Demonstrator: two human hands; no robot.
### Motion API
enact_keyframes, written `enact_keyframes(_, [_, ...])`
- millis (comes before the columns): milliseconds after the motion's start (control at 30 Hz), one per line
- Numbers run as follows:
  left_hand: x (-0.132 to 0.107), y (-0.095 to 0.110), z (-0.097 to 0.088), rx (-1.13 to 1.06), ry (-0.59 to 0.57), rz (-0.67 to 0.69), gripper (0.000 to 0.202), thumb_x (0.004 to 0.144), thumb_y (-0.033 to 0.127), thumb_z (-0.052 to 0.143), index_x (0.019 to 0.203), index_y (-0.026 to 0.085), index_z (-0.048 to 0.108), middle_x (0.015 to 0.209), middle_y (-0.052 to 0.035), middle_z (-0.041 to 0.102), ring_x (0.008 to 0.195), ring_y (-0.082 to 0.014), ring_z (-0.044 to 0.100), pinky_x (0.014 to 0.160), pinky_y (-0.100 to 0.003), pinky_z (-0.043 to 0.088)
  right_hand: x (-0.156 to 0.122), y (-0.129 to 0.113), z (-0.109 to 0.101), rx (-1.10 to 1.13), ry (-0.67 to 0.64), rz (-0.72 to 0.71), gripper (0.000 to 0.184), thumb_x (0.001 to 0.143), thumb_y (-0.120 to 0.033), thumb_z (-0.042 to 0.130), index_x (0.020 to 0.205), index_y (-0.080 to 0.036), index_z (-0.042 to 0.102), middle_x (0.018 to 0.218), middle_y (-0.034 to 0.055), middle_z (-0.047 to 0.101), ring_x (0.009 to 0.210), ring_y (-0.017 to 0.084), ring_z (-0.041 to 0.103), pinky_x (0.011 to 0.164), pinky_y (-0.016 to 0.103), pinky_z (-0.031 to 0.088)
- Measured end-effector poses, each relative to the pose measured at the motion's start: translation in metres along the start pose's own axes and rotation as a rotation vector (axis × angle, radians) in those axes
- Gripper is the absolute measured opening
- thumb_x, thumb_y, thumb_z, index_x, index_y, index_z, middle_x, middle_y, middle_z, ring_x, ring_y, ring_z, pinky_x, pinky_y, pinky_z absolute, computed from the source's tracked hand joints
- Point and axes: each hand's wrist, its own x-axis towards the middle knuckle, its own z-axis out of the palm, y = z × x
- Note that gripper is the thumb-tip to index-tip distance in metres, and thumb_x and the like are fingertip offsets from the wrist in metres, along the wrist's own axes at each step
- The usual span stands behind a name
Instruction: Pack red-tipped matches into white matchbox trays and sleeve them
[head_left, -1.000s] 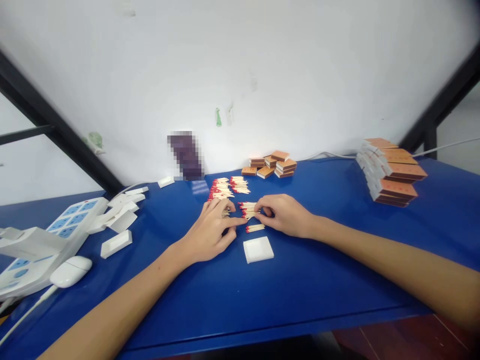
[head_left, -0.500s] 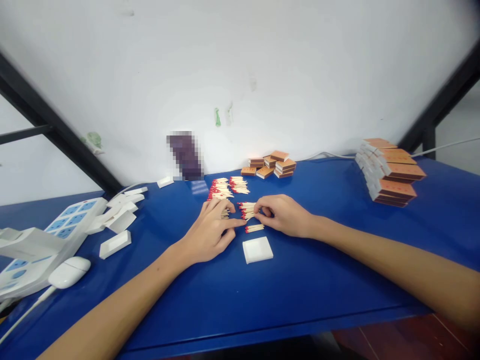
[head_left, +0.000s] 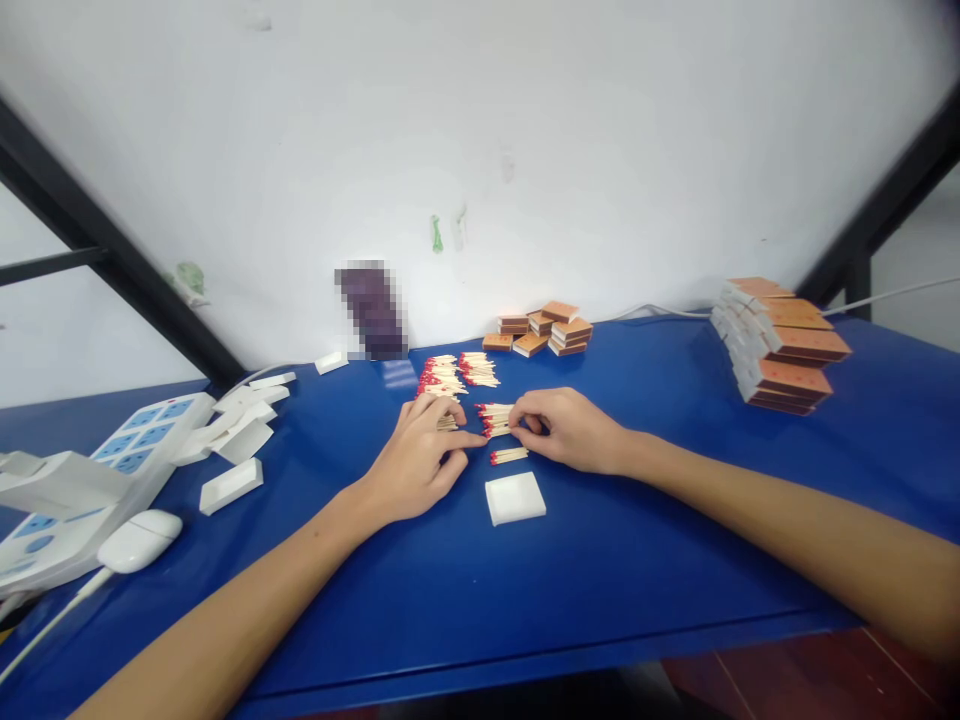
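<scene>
My left hand [head_left: 421, 455] rests on the table with its fingers apart, the index finger stretched to the red heads of a pile of matches [head_left: 495, 418]. Its other fingers curve over more matches, partly hidden beneath them. At the opposite end of that pile, the thumb and fingertips of my right hand [head_left: 564, 430] pinch the pale ends of some matches. A small row of matches [head_left: 510, 456] lies just below the two hands. Nearer to me is a white matchbox tray [head_left: 516, 499]. Beyond my left hand lie two larger heaps of matches [head_left: 442, 376].
Orange matchboxes [head_left: 559, 328] sit in a small heap by the wall, and a bigger stack of matchboxes [head_left: 795, 345] stands at the right. On the left are loose white trays [head_left: 232, 486], a power strip [head_left: 142, 440] and a white plug [head_left: 140, 541]. The blue table [head_left: 600, 600] meets the wall behind.
My left index fingertip has drawn back slightly to the left along the match heads. My right hand stays nearly in place at the pale ends.
</scene>
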Motion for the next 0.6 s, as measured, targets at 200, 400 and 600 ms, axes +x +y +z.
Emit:
enact_keyframes(200, [0.0001, -0.0014, 0.0004, -0.013, -0.012, -0.006, 0.037, 0.091, 0.016, 0.047, 0.112, 0.031, 0.073, 0.112, -0.0066, 0.054, 0.108, -0.0249, 0.046, 0.092, -0.044, 0.035, 0.0001, -0.0012, -0.0014, 0.022, -0.014, -0.002, 0.006, 0.080, -0.014, 0.060, 0.081, -0.018, 0.064, 0.063, -0.0046, 0.051, 0.056, 0.009, 0.044, 0.056, 0.022, 0.030])
enact_keyframes(400, [0.0005, -0.0009, -0.0005, -0.021, -0.017, -0.010, 0.039, 0.091, 0.015, 0.045, 0.112, 0.030, 0.073, 0.111, -0.0071, 0.055, 0.108, -0.0252, 0.046, 0.091, -0.044, 0.037, 0.0011, -0.0032, -0.0049, 0.087, -0.056, 0.042, 0.007, 0.079, -0.013, 0.058, 0.077, -0.018, 0.063, 0.060, -0.0053, 0.050, 0.054, 0.009, 0.044, 0.054, 0.022, 0.030])
enact_keyframes(600, [0.0002, -0.0007, -0.0002, -0.025, -0.022, -0.005, 0.039, 0.090, 0.015, 0.045, 0.112, 0.030, 0.073, 0.111, -0.0073, 0.055, 0.108, -0.0255, 0.046, 0.092, -0.045, 0.037, 0.0015, -0.0029, -0.0071, 0.128, -0.095, 0.045, 0.006, 0.079, -0.015, 0.058, 0.076, -0.018, 0.062, 0.060, -0.0058, 0.050, 0.055, 0.009, 0.043, 0.055, 0.022, 0.031])
